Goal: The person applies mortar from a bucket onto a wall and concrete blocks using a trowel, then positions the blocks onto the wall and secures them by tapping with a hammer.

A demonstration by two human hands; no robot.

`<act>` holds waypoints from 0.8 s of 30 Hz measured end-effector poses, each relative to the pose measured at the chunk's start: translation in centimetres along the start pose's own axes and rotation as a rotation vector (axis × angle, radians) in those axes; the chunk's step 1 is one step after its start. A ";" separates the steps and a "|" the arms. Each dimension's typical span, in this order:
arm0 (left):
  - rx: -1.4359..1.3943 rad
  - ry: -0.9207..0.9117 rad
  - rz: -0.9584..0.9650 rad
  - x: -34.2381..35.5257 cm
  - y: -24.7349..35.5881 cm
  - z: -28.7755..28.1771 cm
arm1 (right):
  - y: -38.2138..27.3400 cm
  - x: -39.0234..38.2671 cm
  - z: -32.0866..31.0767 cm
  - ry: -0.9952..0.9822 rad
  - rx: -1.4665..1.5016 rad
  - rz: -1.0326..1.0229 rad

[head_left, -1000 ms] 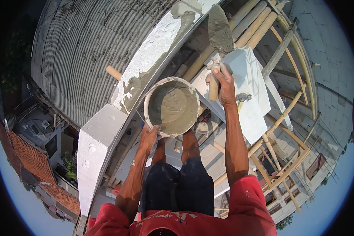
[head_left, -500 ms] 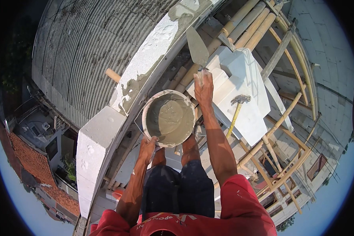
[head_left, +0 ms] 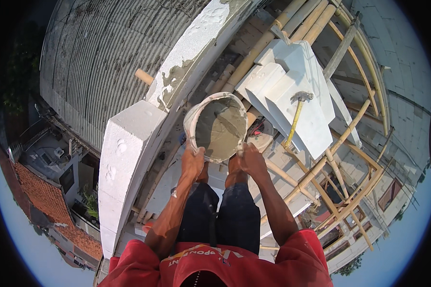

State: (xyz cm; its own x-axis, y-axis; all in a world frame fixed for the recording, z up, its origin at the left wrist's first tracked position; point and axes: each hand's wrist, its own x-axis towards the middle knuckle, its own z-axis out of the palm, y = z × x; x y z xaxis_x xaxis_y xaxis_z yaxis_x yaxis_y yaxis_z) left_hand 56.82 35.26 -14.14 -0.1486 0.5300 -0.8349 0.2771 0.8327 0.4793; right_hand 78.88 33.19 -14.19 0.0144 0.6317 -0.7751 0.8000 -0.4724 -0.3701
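My left hand grips the near left side of a mortar-filled bucket. Across from it, my right hand is closed at the bucket’s near right rim; whether the trowel is also in its fingers or lies in the grey mortar is not clear. The bucket hangs over my legs, just right of a white foam-like ledge partly coated with wet mortar. A yellow-handled hammer rests on white panels to the right.
Bamboo poles and framing form scaffolding along the right, above a lower level with windows. A corrugated roof lies beyond the ledge, with a short pole sticking out. Red tiled roofs are far below at left.
My right hand has come down from holding the trowel out over the panels to the bucket’s rim. The bucket has shifted slightly up and right in view; the trowel blade no longer shows clearly.
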 end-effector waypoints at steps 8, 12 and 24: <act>-0.011 -0.039 0.135 0.1 0.6 -1.9 | -0.9 -0.7 -0.5 -0.353 0.453 0.183; -0.102 -0.054 0.034 0.4 0.4 -2.7 | 1.0 -3.2 -2.8 -0.450 0.793 0.289; -0.062 -0.042 -0.184 0.6 -5.3 -3.5 | -13.9 -2.5 -6.1 0.159 -0.043 -0.583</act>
State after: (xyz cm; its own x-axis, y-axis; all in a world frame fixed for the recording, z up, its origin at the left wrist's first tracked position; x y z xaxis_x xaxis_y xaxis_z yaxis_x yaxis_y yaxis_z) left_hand 51.91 31.69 -16.24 -0.1516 0.3620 -0.9198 0.1902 0.9238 0.3323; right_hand 71.37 41.95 -3.96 -0.3468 0.8648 -0.3630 0.7263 0.0028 -0.6873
